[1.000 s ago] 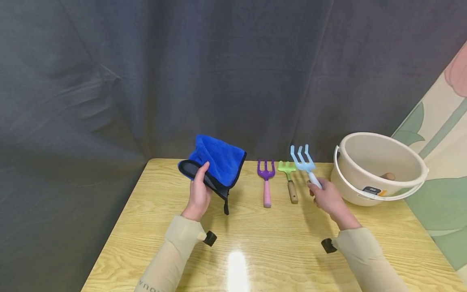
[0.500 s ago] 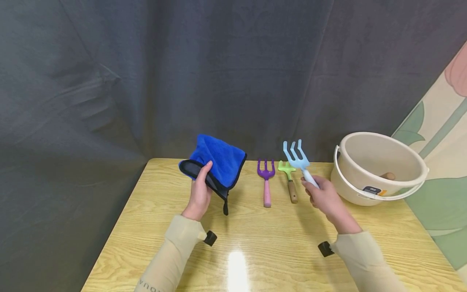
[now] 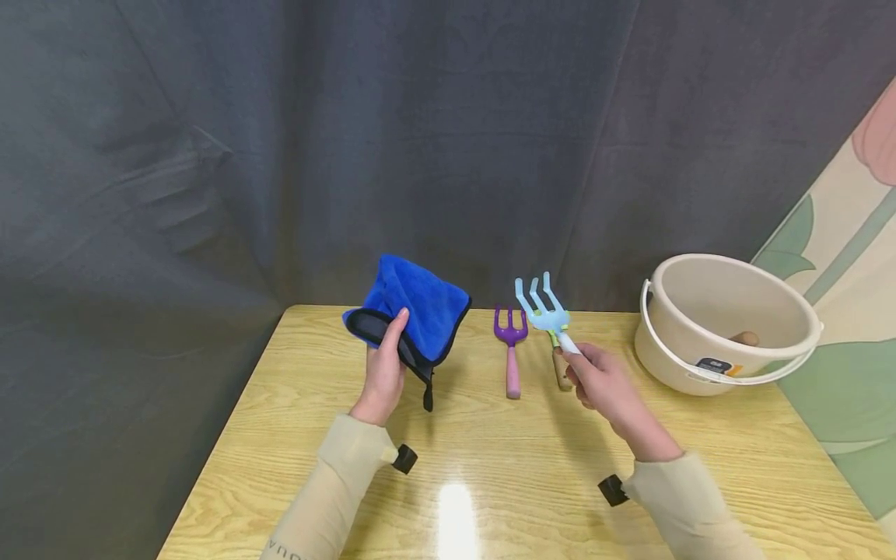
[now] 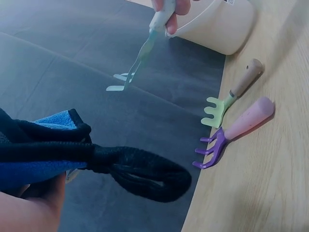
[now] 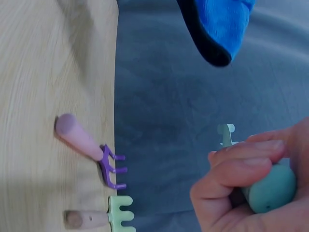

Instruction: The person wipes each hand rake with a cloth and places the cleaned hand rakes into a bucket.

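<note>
My left hand grips a folded blue cloth with black edging, its thumb on top and a black loop hanging off one corner. My right hand holds a light blue three-pronged hand fork by its handle, above the table and with the prongs pointing away. Below that fork, partly covered by it in the head view, lies a green hand rake with a wooden handle. Just left of it a purple hand fork with a pink handle rests on the table.
A cream bucket with a white carrying handle stands at the back right of the wooden table. A wooden handle end shows inside it. Behind the table's far edge hangs a dark curtain.
My right hand has carried the light blue fork leftward, from beside the bucket to over the green rake. The left hand and the cloth have barely moved.
</note>
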{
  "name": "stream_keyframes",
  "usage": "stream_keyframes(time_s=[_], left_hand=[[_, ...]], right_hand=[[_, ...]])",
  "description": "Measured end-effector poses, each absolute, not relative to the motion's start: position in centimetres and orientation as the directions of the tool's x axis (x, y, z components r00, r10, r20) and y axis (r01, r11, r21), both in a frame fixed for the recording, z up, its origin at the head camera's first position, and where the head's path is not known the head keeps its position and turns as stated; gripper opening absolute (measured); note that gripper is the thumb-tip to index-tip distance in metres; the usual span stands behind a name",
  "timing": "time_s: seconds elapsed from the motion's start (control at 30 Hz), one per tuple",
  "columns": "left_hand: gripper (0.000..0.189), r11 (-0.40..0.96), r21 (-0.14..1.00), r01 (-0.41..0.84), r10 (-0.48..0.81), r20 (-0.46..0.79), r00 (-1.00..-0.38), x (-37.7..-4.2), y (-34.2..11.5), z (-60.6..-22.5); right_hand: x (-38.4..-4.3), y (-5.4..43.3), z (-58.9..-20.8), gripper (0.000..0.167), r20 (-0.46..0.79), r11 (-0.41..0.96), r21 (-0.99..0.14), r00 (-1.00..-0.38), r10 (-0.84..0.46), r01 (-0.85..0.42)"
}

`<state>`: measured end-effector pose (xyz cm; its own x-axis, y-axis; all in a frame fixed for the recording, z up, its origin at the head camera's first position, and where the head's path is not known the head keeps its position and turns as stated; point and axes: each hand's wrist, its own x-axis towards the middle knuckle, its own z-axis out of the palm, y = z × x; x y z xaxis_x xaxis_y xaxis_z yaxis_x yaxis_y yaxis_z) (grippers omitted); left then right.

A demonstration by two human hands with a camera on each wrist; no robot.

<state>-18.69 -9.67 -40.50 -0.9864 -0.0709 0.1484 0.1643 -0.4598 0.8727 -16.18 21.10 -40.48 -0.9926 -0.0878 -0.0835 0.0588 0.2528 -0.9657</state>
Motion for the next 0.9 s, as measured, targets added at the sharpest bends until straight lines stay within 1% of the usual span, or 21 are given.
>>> stream_keyframes(time_s=[0.07, 0.13, 0.23, 0.33, 0.4, 0.47, 0.53, 0.6, 0.63, 0.7, 0.77, 0.83, 0.9], left_hand=[[0.062, -0.418, 0.891, 0.18, -0.084, 0.159, -0.984, -18.6, -9.5, -40.5], [0.067, -0.347, 0.92, 0.184, -0.1, 0.159, -0.982, -18.6, -9.4, -40.4], [0.076, -0.237, 0.957, 0.169, -0.119, 0.144, -0.982, -18.7, -9.1, -40.2], [0.082, -0.156, 0.974, 0.165, -0.124, 0.147, -0.981, -18.8, -8.8, -39.8], [0.081, -0.12, 0.976, 0.184, -0.132, 0.168, -0.977, -19.0, -8.6, -39.4], [0.076, -0.09, 0.972, 0.218, -0.149, 0.203, -0.968, -19.1, -8.2, -38.9], [0.065, -0.055, 0.955, 0.29, -0.149, 0.279, -0.949, -19.3, -7.7, -38.5], [0.049, -0.024, 0.911, 0.411, -0.123, 0.405, -0.906, -19.7, -7.1, -38.2], [0.042, 0.015, 0.881, 0.474, -0.105, 0.472, -0.875, -19.9, -6.8, -38.2], [0.036, 0.112, 0.792, 0.6, -0.044, 0.607, -0.794, -20.3, -6.4, -38.4], [0.038, 0.253, 0.678, 0.69, 0.034, 0.707, -0.707, -20.7, -6.0, -38.9], [0.045, 0.41, 0.555, 0.724, 0.118, 0.755, -0.645, -20.9, -5.8, -39.4], [0.051, 0.52, 0.432, 0.737, 0.203, 0.776, -0.598, -21.2, -5.8, -39.9]], right_hand=[[-16.0, 20.7, -40.5, 0.035, -0.084, 0.253, -0.966, -0.992, -0.096, 0.057], [-15.8, 20.3, -40.5, 0.033, -0.078, 0.245, -0.968, -0.991, -0.109, 0.049], [-15.5, 19.8, -40.5, 0.031, -0.07, 0.238, -0.97, -0.988, -0.134, 0.036], [-15.2, 19.3, -40.4, 0.032, -0.064, 0.235, -0.972, -0.985, -0.161, 0.025], [-15.0, 19.0, -40.3, 0.031, -0.057, 0.235, -0.972, -0.983, -0.175, 0.015], [-14.7, 18.6, -40.2, 0.029, -0.053, 0.241, -0.97, -0.982, -0.181, 0.008], [-14.5, 18.2, -39.9, 0.026, -0.054, 0.254, -0.967, -0.982, -0.18, 0.007], [-14.3, 17.7, -39.8, 0.024, -0.053, 0.266, -0.964, -0.981, -0.184, 0.002], [-14.3, 17.4, -39.7, 0.024, -0.051, 0.276, -0.961, -0.981, -0.187, -0.002], [-14.1, 17.0, -39.5, 0.025, -0.045, 0.3, -0.954, -0.979, -0.197, -0.017], [-14.0, 16.6, -39.4, 0.027, -0.037, 0.326, -0.945, -0.976, -0.215, -0.036], [-13.9, 16.4, -39.3, 0.029, -0.033, 0.357, -0.933, -0.974, -0.225, -0.051], [-13.8, 16.2, -39.2, 0.03, -0.031, 0.38, -0.923, -0.973, -0.23, -0.061]])
